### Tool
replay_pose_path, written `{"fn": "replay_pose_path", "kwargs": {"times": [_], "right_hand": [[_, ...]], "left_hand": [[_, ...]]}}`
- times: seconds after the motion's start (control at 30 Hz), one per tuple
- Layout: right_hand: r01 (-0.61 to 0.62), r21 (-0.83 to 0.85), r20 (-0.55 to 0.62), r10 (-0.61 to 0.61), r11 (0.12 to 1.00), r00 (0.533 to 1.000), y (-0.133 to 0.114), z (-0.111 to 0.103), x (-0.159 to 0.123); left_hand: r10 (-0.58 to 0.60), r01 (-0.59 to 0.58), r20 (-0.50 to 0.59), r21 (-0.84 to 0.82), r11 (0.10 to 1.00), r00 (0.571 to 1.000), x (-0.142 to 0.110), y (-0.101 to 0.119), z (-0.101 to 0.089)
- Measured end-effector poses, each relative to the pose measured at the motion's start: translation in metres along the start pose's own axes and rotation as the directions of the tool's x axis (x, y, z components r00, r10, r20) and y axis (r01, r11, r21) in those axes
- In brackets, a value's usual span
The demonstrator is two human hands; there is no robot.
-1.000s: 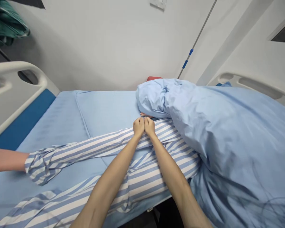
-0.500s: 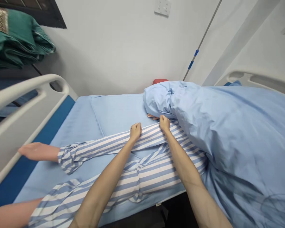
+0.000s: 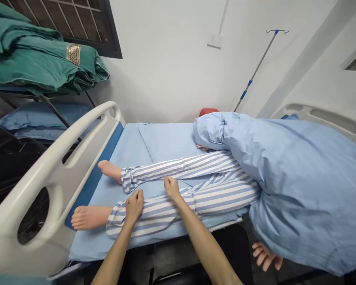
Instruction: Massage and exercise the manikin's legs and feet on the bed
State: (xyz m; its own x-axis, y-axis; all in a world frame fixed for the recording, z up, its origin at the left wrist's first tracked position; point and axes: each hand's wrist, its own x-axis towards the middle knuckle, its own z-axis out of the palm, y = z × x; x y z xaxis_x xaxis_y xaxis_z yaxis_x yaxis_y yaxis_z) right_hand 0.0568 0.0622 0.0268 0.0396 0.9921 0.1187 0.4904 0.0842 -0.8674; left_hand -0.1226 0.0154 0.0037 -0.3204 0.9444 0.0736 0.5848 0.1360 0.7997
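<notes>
My left hand is a closed fist over the lower part of the near leg of the blue-and-white striped trousers. Closed in a fist too, my right hand is farther up that leg, close to its knee. I see no cloth pinched in either fist; whether they press on the leg or hover just over it I cannot tell. The trousers are on a lying figure that looks like a mannequin, with a bare near foot and a bare far foot. A light blue quilt hides its upper body.
The bed has a cream footboard at left and a headboard at right. Below the quilt's near edge hangs a mannequin-like hand. An IV pole stands by the wall. Green folded cloth lies on a rack behind the footboard.
Both fists have moved from the far leg to the near leg, shifting left and toward me. The view has swung left and back, showing more of the footboard and both feet.
</notes>
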Motion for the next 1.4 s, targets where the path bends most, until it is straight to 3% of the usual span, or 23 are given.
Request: {"fn": "replay_pose_path", "kwargs": {"times": [0.1, 0.2, 0.37, 0.47, 0.53, 0.7, 0.83, 0.97, 1.2, 1.4], "right_hand": [[0.062, 0.003, 0.053, -0.063, 0.998, 0.997, -0.032, 0.034, -0.034], [0.115, -0.029, 0.081, -0.112, 0.993, 0.99, -0.045, 0.048, -0.051], [0.087, -0.103, 0.038, -0.084, 0.991, 0.996, -0.032, 0.061, -0.059], [0.074, -0.096, -0.002, -0.075, 0.993, 0.997, -0.022, 0.066, -0.059], [0.073, -0.075, -0.017, -0.074, 0.995, 0.997, -0.019, 0.067, -0.058], [0.079, -0.039, -0.019, -0.08, 0.996, 0.997, -0.02, 0.065, -0.057], [0.166, -0.086, 0.026, -0.164, 0.982, 0.986, -0.034, 0.052, -0.053], [0.248, -0.123, 0.029, -0.247, 0.961, 0.969, -0.039, 0.036, -0.055], [0.114, -0.272, 0.006, -0.117, 0.955, 0.993, -0.004, 0.038, -0.073], [0.094, -0.176, -0.038, -0.103, 0.98, 0.994, -0.006, 0.035, -0.068]], "left_hand": [[0.054, -0.053, -0.025, 0.048, 0.997, 0.998, 0.0, 0.002, 0.002], [0.044, -0.043, -0.034, 0.03, 0.999, 0.998, -0.001, -0.002, -0.004], [-0.006, -0.002, -0.066, -0.125, 0.992, 0.998, -0.009, 0.006, -0.021], [-0.017, -0.008, -0.086, -0.277, 0.961, 0.996, -0.013, 0.02, -0.02], [-0.02, -0.001, -0.074, -0.271, 0.963, 0.997, -0.017, 0.025, -0.012], [-0.036, 0.034, 0.014, 0.111, 0.993, 0.999, -0.028, 0.02, 0.01], [-0.027, 0.022, 0.023, 0.209, 0.978, 0.999, -0.032, 0.013, 0.014], [-0.034, 0.03, 0.014, 0.246, 0.969, 0.999, -0.033, 0.011, 0.015], [-0.056, 0.053, 0.011, 0.206, 0.977, 0.998, -0.036, 0.023, 0.018], [-0.076, 0.07, 0.025, 0.194, 0.978, 0.997, -0.048, 0.038, 0.038]]}}
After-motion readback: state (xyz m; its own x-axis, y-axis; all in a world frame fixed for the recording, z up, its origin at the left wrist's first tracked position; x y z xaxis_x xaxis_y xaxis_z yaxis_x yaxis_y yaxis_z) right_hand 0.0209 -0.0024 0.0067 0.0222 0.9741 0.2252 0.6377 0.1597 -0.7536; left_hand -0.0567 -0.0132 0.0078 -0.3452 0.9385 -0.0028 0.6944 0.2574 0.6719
